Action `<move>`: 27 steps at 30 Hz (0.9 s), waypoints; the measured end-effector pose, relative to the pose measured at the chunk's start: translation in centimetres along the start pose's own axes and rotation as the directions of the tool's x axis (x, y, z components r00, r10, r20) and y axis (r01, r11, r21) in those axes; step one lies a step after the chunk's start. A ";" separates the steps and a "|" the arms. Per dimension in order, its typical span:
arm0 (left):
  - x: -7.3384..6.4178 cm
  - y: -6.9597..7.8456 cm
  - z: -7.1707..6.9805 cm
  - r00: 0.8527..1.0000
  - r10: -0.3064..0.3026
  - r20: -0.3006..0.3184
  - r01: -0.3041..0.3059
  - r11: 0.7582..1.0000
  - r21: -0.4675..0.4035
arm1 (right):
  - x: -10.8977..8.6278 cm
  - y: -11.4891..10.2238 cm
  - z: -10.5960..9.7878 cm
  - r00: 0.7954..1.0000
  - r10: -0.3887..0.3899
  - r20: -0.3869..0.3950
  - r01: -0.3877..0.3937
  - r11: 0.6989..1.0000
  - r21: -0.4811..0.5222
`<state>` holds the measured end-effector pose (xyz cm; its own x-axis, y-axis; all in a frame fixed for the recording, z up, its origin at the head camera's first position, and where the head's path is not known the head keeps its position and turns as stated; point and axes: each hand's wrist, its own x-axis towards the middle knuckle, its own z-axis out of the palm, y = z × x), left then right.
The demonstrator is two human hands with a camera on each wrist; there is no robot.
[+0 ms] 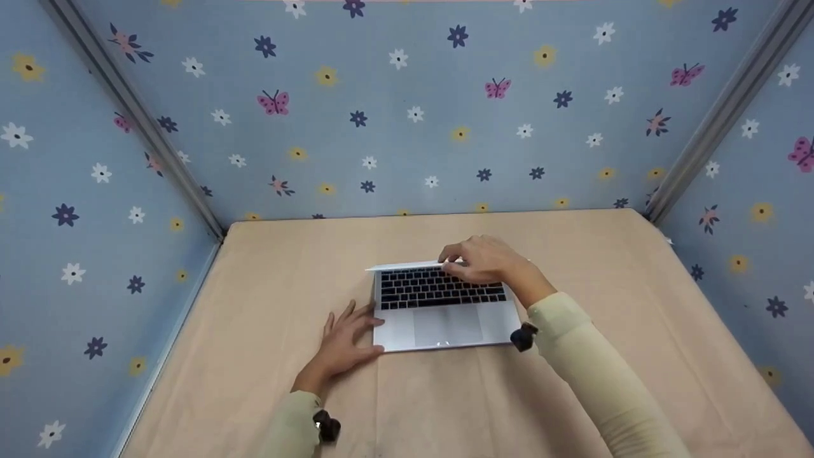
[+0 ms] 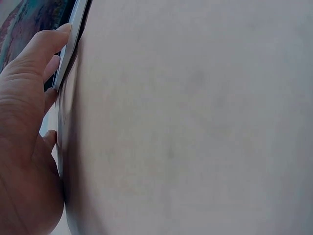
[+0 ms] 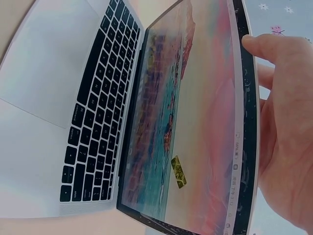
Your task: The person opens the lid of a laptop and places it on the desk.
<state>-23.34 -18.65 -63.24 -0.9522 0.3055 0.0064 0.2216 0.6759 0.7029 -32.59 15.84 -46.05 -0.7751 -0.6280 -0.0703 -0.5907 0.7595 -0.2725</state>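
Observation:
A silver laptop (image 1: 446,326) lies on the cloth-covered surface with its lid partly raised over the black keyboard (image 3: 100,105). My right hand (image 1: 486,259) pinches the lid's upper edge, the thumb on the screen side and the other fingers behind. The screen (image 3: 210,112) is lit with a colourful landscape and bears a small yellow-green sticker (image 3: 178,172). At the laptop's left side, my left hand (image 1: 343,341) rests with fingers spread, thumb at the front corner and a fingertip on the base's edge. In the left wrist view, the left hand's thumb (image 2: 46,46) touches the laptop's edge.
A beige cloth (image 1: 286,254) covers the surface around the laptop. Blue panels (image 1: 407,127) printed with flowers and butterflies rise at the back and both sides, joined by grey posts (image 1: 137,121). A small black device (image 1: 524,337) sits at my right wrist.

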 end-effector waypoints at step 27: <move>0.2 -0.1 0.1 1.000 -0.006 -0.004 0.006 1.000 0.026 | 0.5 -0.2 -0.7 0.997 0.041 -0.063 -0.040 0.999 0.025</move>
<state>-23.49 -18.58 -63.38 -0.9543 0.2989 0.0046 0.2210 0.6950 0.6842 -33.01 15.45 -45.35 -0.8114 -0.5841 -0.0206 -0.5536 0.7793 -0.2936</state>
